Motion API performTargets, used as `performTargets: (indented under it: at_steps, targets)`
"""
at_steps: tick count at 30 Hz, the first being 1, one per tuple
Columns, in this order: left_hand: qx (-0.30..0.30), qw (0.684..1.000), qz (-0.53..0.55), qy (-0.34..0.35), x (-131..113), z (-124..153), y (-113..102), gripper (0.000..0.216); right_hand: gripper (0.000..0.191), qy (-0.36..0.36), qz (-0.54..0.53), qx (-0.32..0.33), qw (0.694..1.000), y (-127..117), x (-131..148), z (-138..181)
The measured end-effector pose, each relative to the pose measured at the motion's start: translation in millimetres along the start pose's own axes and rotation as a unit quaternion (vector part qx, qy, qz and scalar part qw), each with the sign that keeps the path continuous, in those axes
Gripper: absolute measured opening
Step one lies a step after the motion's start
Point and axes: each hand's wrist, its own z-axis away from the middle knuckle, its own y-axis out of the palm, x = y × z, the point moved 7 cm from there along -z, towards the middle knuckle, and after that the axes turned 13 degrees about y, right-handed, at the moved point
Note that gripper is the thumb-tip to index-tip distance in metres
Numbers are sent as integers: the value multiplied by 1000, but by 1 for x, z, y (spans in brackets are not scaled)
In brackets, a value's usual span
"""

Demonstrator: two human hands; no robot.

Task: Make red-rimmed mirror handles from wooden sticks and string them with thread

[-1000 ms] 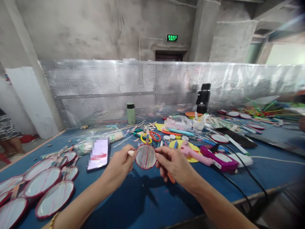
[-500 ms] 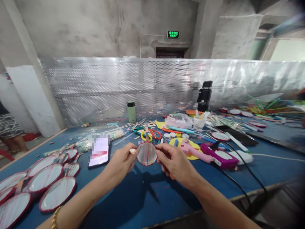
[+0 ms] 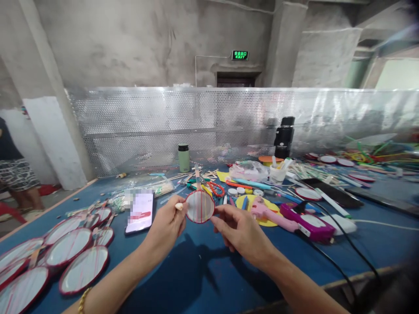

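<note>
A small round fan [image 3: 200,206] with a red rim, a pale striped see-through face and a flat stick handle is held up above the table, handle pointing away from me. My left hand [image 3: 168,218] is closed on its left edge, and a small pale tip [image 3: 179,206] pokes out between the fingers; what it belongs to is hidden. At the opposite edge, my right hand [image 3: 237,226] pinches the rim between thumb and forefinger, other fingers curled. Larger red-rimmed round fans [image 3: 84,269] lie overlapping at the left.
A phone [image 3: 140,212] with a lit screen rests left of my hands. To the right are a pink glue gun [image 3: 275,216], a purple device [image 3: 308,221] with cables, and a yellow disc [image 3: 242,201]. Scissors, pens, a green bottle [image 3: 183,158] and a black flask [image 3: 284,137] stand or lie behind.
The view has tilted up slightly, so the surroundings sit lower in the picture. The fan has tipped a little to the left, still between both hands.
</note>
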Motion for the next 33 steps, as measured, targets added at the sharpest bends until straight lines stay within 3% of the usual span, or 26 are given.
performTargets:
  at_steps: [7, 13, 22, 26, 29, 33]
  targets:
    - [7, 1000, 17, -2, 2, 4, 8, 35, 35, -6, -52, 37, 998, 9, 6, 1]
    - [11, 1000, 20, -7, 2, 5, 11, 37, 48, -35, -81, 7, 996, 9, 2, -1]
    - [3, 1000, 24, -1, 0, 5, 9, 35, 49, -46, -65, 2, 997, 10, 3, -1]
    - [-30, 1000, 6, 1, 0, 3, 1, 33, 39, -78, 0, -78, 994, -3, 12, 6]
    - [-55, 998, -5, -2, 0, 2, -4, 31, 16, -123, 58, -157, 978, -13, 20, 14]
    - [-60, 998, -13, -5, 0, 3, -2, 30, 11, -199, 157, -166, 953, -5, 31, 19]
